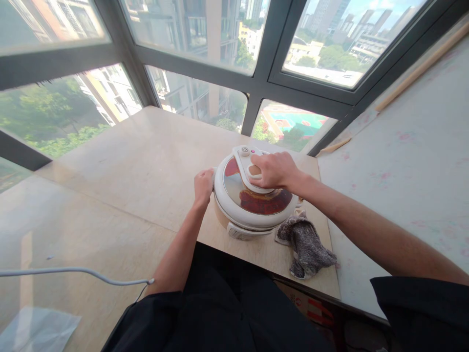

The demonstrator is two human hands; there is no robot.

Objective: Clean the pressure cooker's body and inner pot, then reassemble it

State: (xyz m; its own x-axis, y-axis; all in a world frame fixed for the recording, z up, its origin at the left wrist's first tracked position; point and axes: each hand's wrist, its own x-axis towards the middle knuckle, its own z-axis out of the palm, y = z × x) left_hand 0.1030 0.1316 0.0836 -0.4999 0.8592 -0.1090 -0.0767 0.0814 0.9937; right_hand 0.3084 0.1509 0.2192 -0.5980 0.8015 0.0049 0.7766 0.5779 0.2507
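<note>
A round white electric cooking pan (222, 215) with a shut lid stands on the pale ledge. Its lid (232, 188) has a shiny, reddish-brown and mirror-like top crossed by a white handle (242, 168) with a small knob and a pink dot. My right hand (274, 168) is wrapped round this lid handle from the right. At the pan's left side, my left hand (204, 186) is closed on what looks like a side handle, mostly hidden by the fingers. A crumpled grey-brown cloth (308, 247) lies by the pan's right front, close to its rim.
The pale stone-like ledge (128, 161) runs to dark-framed windows (205, 73) at the back. A floral-papered wall (395, 195) bounds the right. At lower left are a white cable (73, 270) and a translucent sheet (42, 327). A red-marked carton (311, 305) sits below the ledge's front edge.
</note>
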